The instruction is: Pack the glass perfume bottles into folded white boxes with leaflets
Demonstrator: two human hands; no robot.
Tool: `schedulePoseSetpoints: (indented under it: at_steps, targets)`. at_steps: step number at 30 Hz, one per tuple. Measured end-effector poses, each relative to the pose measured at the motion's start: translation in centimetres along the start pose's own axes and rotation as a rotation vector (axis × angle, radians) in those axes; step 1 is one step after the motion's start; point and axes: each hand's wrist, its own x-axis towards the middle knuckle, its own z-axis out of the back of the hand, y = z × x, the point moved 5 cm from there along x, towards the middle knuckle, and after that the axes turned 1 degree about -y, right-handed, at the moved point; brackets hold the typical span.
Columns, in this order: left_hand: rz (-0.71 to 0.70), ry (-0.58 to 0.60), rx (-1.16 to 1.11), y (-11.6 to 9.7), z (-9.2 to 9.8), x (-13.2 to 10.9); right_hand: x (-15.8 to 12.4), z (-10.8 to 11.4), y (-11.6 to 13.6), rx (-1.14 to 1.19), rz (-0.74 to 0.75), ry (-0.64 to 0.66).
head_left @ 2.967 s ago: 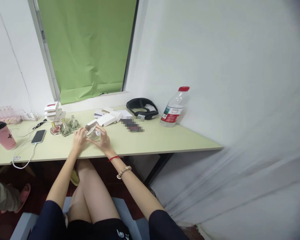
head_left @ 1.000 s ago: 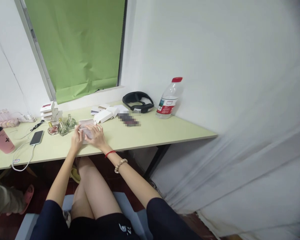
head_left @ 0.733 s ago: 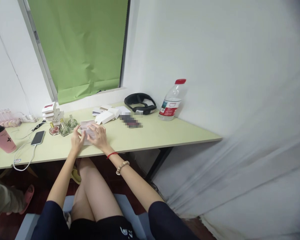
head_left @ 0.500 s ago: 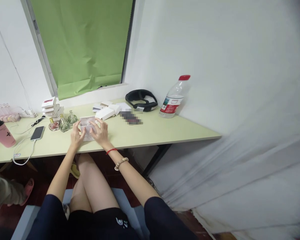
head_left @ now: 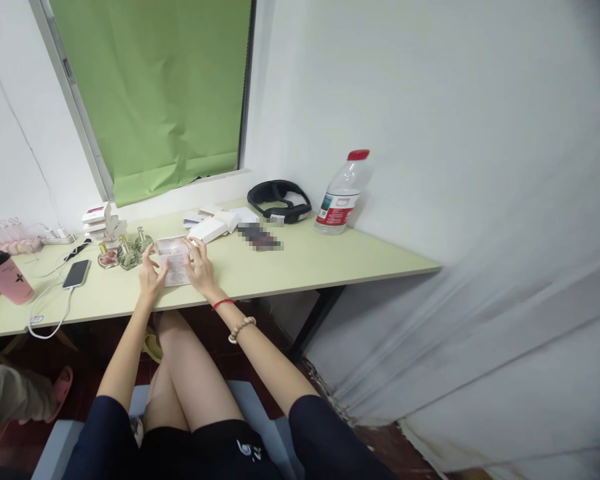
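Near the front edge of the table, a small pale box point(head_left: 175, 267) with printing on its face stands between my two hands, its upper part looking open. My left hand point(head_left: 153, 275) grips the box's left side, fingers curled and thumb at the front. On the other side, my right hand point(head_left: 200, 268) holds the right edge with bent fingers. Glass perfume bottles point(head_left: 129, 256) with gold and silver tops stand just left of my left hand. White flattened cartons point(head_left: 213, 228) lie behind my right hand.
A stack of small white boxes point(head_left: 99, 223) stands behind the bottles. Left are a charging phone point(head_left: 77, 274) and a pink cup point(head_left: 9, 279). A black headset point(head_left: 285, 212) and a red-capped water bottle point(head_left: 337, 200) stand by the wall. Another person's leg point(head_left: 17, 397) shows at lower left.
My right thumb and fingers have shifted from across the box's face toward its right edge, so more of the printed front shows. The whole view has tilted slightly.
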Motion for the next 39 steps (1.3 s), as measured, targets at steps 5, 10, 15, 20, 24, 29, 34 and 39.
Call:
schedulePoseSetpoints:
  at_steps: [5, 10, 15, 20, 24, 29, 34, 39]
  targets:
    - [0.028, 0.137, -0.108, 0.4, -1.0, 0.0, -0.1, -0.7, -0.6, -0.051, -0.03, 0.079]
    - [-0.036, 0.132, -0.144, 0.2, -1.4, -0.1, -0.1, -1.0, -0.8, -0.14, -0.029, 0.11]
    - [-0.099, 0.101, -0.082, 0.0, -1.5, -0.2, -0.1, -0.6, -0.3, -0.127, -0.014, 0.081]
    - [-0.091, 0.017, -0.058, 0.0, -0.8, 0.0, -0.1, -0.4, -0.7, -0.07, -0.073, 0.023]
    - [-0.145, 0.102, 0.01, -0.6, -0.9, 0.0, -0.1, -0.6, -1.0, -0.038, -0.113, 0.028]
    - [-0.15, 0.166, 0.012, -0.7, -1.2, -0.2, 0.0, -0.5, -0.7, -0.086, -0.082, 0.053]
    - [-0.134, 0.14, -0.055, 0.2, -1.2, 0.0, 0.3, -0.7, -0.2, -0.096, 0.005, 0.066]
    - [-0.03, 0.083, -0.074, 1.3, -1.4, 0.6, 0.7, -1.1, 0.0, -0.104, -0.012, 0.131]
